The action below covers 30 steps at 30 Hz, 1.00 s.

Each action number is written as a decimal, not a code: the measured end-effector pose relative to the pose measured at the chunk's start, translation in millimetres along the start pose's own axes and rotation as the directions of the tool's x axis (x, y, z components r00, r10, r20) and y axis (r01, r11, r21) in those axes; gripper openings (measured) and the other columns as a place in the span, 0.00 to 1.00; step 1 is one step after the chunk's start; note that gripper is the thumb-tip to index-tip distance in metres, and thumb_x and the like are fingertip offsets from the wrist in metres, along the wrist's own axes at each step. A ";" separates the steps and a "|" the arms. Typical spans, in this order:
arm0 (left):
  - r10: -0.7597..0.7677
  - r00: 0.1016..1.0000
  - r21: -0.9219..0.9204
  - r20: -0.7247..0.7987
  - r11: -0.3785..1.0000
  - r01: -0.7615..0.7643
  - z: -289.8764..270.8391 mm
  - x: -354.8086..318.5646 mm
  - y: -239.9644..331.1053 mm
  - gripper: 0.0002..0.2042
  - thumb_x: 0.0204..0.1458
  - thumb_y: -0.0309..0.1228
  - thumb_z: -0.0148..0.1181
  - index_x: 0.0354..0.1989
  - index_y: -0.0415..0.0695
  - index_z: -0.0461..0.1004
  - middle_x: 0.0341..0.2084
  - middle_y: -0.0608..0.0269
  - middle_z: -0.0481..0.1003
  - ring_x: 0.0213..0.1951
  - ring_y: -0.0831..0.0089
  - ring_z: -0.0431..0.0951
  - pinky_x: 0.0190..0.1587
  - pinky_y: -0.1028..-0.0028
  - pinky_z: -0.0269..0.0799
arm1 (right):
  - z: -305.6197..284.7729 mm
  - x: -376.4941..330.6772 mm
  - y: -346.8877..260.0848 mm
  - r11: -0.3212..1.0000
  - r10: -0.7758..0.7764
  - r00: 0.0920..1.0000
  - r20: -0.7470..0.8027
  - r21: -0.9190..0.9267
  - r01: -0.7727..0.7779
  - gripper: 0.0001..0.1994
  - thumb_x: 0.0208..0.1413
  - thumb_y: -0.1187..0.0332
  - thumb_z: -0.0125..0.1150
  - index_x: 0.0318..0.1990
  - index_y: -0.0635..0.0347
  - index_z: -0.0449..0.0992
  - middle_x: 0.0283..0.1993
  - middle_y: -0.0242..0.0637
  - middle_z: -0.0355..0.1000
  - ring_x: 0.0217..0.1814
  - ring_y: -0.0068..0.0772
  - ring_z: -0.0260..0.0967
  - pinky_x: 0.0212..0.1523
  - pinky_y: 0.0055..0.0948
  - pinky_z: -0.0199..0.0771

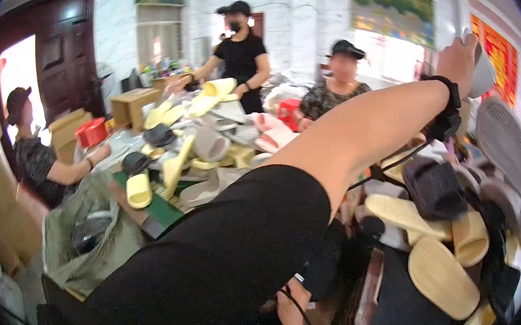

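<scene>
My left arm in a black sleeve stretches across the view to the upper right. My left hand (460,64) is closed around a light grey slipper (485,71), partly hidden behind the fingers. Just below it, a large grey slipper (506,142) stands sole outward on the heap. My right hand (294,307) is low in the middle, under the left sleeve; its fingers are mostly hidden. Near my right hand lies a brownish slipper (370,291). A dark slipper (434,188) and a cream slipper (444,278) lie in the right-hand pile.
Yellow slippers (138,189) and pink slippers (273,132) are heaped across the table. A green woven sack (93,246) stands open at left. Three people in caps work around the table, one (242,62) standing. Cardboard boxes (135,106) and a red container (91,133) are beyond.
</scene>
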<state>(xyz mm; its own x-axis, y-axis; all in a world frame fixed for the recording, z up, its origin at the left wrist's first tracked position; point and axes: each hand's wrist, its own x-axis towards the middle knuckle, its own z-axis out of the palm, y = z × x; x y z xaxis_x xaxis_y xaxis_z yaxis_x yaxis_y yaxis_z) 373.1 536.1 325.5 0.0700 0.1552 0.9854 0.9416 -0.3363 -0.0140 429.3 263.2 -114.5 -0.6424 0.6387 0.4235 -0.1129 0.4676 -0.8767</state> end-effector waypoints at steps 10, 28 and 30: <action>0.186 0.860 0.498 -0.474 0.863 0.088 -317.8 11.8 -208.3 0.10 0.57 0.27 0.49 0.47 0.48 0.68 0.34 0.44 0.76 0.36 0.45 0.79 0.38 0.51 0.74 | 13.4 -6.5 -1.8 0.988 -0.150 0.988 -0.016 -0.048 0.150 0.05 0.63 0.73 0.59 0.37 0.65 0.77 0.22 0.36 0.70 0.23 0.28 0.66 0.26 0.28 0.66; -0.575 0.281 0.139 -0.769 0.278 0.950 -709.2 -490.9 -359.4 0.17 0.57 0.35 0.60 0.50 0.37 0.72 0.36 0.51 0.79 0.20 0.64 0.80 0.21 0.69 0.76 | 19.0 7.3 -28.3 0.919 0.043 0.999 0.000 -0.392 -0.039 0.05 0.59 0.72 0.62 0.37 0.65 0.79 0.29 0.44 0.75 0.30 0.37 0.71 0.36 0.36 0.73; -0.601 0.395 0.231 -0.695 0.333 0.914 -706.5 -483.3 -357.6 0.17 0.57 0.37 0.60 0.50 0.38 0.73 0.36 0.53 0.79 0.24 0.65 0.81 0.23 0.68 0.78 | 19.7 6.3 -28.3 0.905 0.026 0.999 0.036 -0.426 -0.008 0.05 0.60 0.71 0.61 0.37 0.65 0.79 0.27 0.43 0.74 0.27 0.34 0.69 0.33 0.34 0.73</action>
<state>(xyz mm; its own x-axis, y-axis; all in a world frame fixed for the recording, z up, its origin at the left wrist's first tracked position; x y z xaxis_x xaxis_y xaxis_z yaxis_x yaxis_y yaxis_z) -230.1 -74.8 -25.9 -0.7670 -0.3825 0.5152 0.4536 0.2448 0.8569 413.5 241.9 -91.4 -0.6717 0.6285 0.3922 0.2263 0.6782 -0.6992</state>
